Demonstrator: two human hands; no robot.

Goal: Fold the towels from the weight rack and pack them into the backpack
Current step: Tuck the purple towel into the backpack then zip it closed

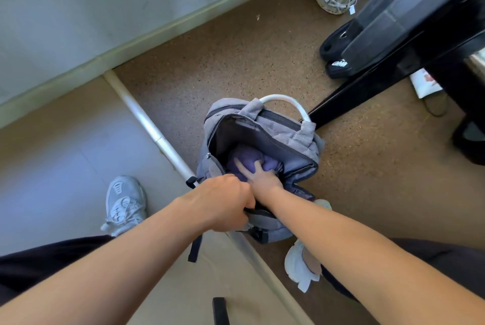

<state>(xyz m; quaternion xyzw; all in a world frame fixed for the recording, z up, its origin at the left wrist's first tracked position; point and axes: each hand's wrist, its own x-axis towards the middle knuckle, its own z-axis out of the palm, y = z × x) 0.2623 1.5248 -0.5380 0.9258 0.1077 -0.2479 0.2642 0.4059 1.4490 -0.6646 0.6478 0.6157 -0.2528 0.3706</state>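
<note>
Grey backpack (288, 135), purple towel (249, 159), speckled brown floor (236, 56), pale grey sneaker (126, 201)

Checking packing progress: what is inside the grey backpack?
A purple towel lies in the open grey backpack, pressed by the right hand; the left hand grips the rim. Anything beneath the towel is covered.

**One head-worn view, aimed steeply down**

You have a single wide-angle camera, worn on the head, looking forward and steeply down at the floor (262, 62). It hangs close over the backpack (301, 138), which sits just below mid-frame. Both forearms (131, 259) enter from the bottom edge. The lens bends straight lines: the wall (78, 9) slants across the upper left, and the weight rack (409, 14) leans in from the upper right.
</note>
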